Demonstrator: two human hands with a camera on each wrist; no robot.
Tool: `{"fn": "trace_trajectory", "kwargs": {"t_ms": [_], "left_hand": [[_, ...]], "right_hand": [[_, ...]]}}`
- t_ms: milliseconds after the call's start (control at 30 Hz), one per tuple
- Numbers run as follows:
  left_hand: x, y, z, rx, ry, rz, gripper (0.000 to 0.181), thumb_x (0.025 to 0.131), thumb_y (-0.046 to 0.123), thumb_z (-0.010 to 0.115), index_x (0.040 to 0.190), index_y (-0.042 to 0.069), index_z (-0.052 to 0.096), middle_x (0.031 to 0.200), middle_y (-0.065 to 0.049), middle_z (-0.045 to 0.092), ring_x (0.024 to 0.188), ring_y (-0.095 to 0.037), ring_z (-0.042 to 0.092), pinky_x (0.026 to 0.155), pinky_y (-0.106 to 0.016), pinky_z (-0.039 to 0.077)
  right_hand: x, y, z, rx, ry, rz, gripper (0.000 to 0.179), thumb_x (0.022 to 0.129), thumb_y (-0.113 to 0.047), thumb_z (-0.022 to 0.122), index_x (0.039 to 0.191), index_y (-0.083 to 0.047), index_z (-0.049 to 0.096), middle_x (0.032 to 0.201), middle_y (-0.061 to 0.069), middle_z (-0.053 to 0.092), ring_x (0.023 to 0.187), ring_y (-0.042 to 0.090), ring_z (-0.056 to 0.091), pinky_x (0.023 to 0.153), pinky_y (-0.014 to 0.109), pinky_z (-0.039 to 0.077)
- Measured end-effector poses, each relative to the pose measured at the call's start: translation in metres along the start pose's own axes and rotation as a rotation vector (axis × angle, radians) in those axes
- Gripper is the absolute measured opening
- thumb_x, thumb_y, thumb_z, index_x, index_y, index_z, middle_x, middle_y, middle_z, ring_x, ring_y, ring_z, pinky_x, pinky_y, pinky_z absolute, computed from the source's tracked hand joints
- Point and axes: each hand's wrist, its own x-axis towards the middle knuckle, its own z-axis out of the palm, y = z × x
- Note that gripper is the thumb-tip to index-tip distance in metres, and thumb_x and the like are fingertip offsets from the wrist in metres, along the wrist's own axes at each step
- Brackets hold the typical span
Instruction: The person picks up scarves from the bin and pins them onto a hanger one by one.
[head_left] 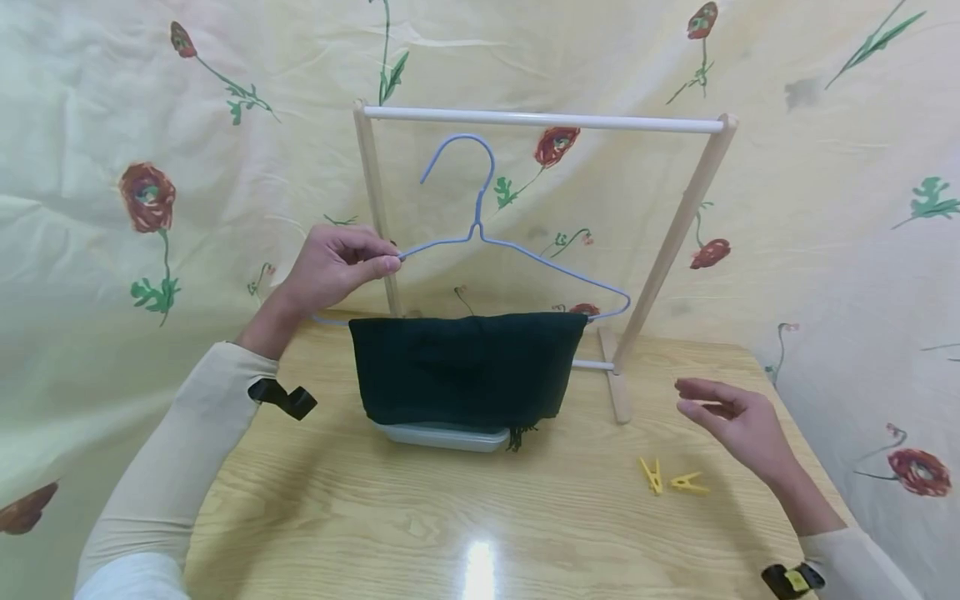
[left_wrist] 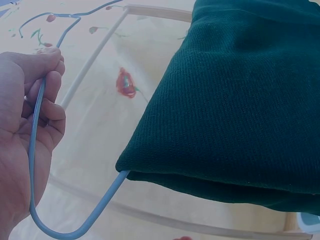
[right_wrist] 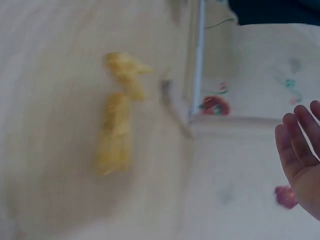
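Observation:
A blue wire hanger (head_left: 555,265) is held up by my left hand (head_left: 333,265), whose thumb and fingers pinch its left shoulder. Folded over the hanger's bottom bar hangs a dark green fringed cloth, likely a scarf (head_left: 465,371); the left wrist view shows the scarf (left_wrist: 240,110) doubled over the bar. My right hand (head_left: 738,425) hovers over the table's right side, fingers loosely bent and holding nothing. Below it and to the left, two yellow clothespins (head_left: 651,476) lie on the table, blurred in the right wrist view.
Behind the hanger stands a wooden rack with a white top rail (head_left: 540,121); the hook is below that rail, not on it. A pale plastic tray (head_left: 446,437) sits partly hidden under the scarf. Flowered fabric (head_left: 82,275) hangs behind and beside the wooden table (head_left: 375,525).

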Motion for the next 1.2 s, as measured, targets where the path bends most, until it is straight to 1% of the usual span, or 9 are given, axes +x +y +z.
{"fn": "trace_trajectory", "kwargs": {"t_ms": [100, 233, 300, 367, 500, 633, 800, 1000, 1200], "left_hand": [[0.000, 0.002, -0.001, 0.002, 0.006, 0.007, 0.014, 0.082, -0.023, 0.068, 0.090, -0.013, 0.075, 0.081, 0.004, 0.073, 0.065, -0.010, 0.055, 0.057, -0.020, 0.045], [0.000, 0.002, -0.003, 0.004, 0.010, 0.011, 0.014, 0.083, -0.023, 0.068, 0.090, -0.013, 0.075, 0.080, 0.002, 0.072, 0.065, -0.011, 0.053, 0.056, -0.020, 0.044], [0.000, 0.002, -0.004, 0.001, 0.010, 0.010, 0.013, 0.083, -0.022, 0.068, 0.091, -0.013, 0.075, 0.080, 0.001, 0.071, 0.065, -0.012, 0.053, 0.056, -0.020, 0.043], [0.000, 0.002, -0.004, -0.001, 0.009, 0.010, 0.013, 0.083, -0.022, 0.068, 0.091, -0.013, 0.074, 0.080, 0.001, 0.071, 0.065, -0.012, 0.052, 0.056, -0.020, 0.043], [-0.001, 0.001, -0.005, -0.001, 0.012, 0.011, 0.014, 0.083, -0.023, 0.068, 0.091, -0.014, 0.074, 0.079, 0.000, 0.071, 0.063, -0.012, 0.051, 0.055, -0.020, 0.042], [-0.002, 0.001, -0.004, 0.007, 0.014, 0.015, 0.014, 0.082, -0.023, 0.068, 0.091, -0.014, 0.074, 0.076, -0.001, 0.069, 0.060, -0.013, 0.048, 0.053, -0.021, 0.039], [-0.001, 0.000, -0.005, 0.016, 0.013, 0.021, 0.016, 0.082, -0.024, 0.067, 0.091, -0.013, 0.074, 0.075, -0.001, 0.068, 0.059, -0.013, 0.046, 0.052, -0.022, 0.037], [-0.002, -0.002, -0.005, 0.012, 0.007, 0.028, 0.013, 0.083, -0.021, 0.069, 0.091, -0.014, 0.074, 0.075, -0.001, 0.068, 0.059, -0.013, 0.046, 0.052, -0.022, 0.036], [-0.004, -0.003, -0.005, -0.001, 0.018, 0.029, 0.014, 0.082, -0.023, 0.068, 0.091, -0.013, 0.074, 0.074, -0.002, 0.068, 0.058, -0.013, 0.045, 0.052, -0.022, 0.036]], "right_hand": [[-0.011, 0.015, 0.001, -0.005, -0.020, 0.036, 0.038, 0.096, -0.013, 0.072, 0.130, 0.003, 0.066, 0.111, -0.030, 0.066, 0.094, -0.007, 0.068, 0.075, 0.014, 0.054], [-0.025, 0.032, 0.002, -0.053, -0.040, 0.070, 0.038, 0.096, -0.018, 0.073, 0.130, -0.001, 0.067, 0.111, -0.030, 0.065, 0.094, -0.005, 0.067, 0.075, 0.015, 0.054], [-0.031, 0.038, 0.002, -0.081, -0.049, 0.079, 0.039, 0.096, -0.020, 0.074, 0.130, -0.003, 0.068, 0.113, -0.026, 0.067, 0.096, -0.007, 0.065, 0.075, 0.015, 0.054], [-0.037, 0.045, 0.003, -0.105, -0.052, 0.087, 0.039, 0.096, -0.022, 0.074, 0.129, -0.003, 0.068, 0.115, -0.017, 0.071, 0.098, -0.010, 0.062, 0.075, 0.014, 0.053], [-0.045, 0.059, 0.003, -0.151, -0.079, 0.116, 0.039, 0.095, -0.024, 0.075, 0.127, -0.003, 0.070, 0.120, 0.008, 0.073, 0.099, -0.010, 0.061, 0.075, 0.016, 0.054], [-0.051, 0.070, 0.002, -0.174, -0.148, 0.167, 0.043, 0.095, -0.028, 0.075, 0.130, -0.004, 0.068, 0.126, 0.020, 0.069, 0.098, -0.006, 0.062, 0.073, 0.022, 0.056], [-0.057, 0.080, 0.003, -0.200, -0.215, 0.180, 0.049, 0.092, -0.033, 0.078, 0.132, -0.008, 0.067, 0.132, 0.021, 0.065, 0.100, -0.005, 0.059, 0.070, 0.026, 0.056], [-0.063, 0.090, 0.005, -0.260, -0.236, 0.159, 0.051, 0.086, -0.036, 0.083, 0.129, -0.012, 0.069, 0.129, 0.016, 0.067, 0.103, -0.009, 0.055, 0.072, 0.025, 0.053], [-0.064, 0.093, 0.007, -0.311, -0.247, 0.156, 0.059, 0.077, -0.042, 0.088, 0.125, -0.013, 0.072, 0.122, 0.010, 0.070, 0.103, 0.001, 0.059, 0.080, 0.028, 0.053]]}}
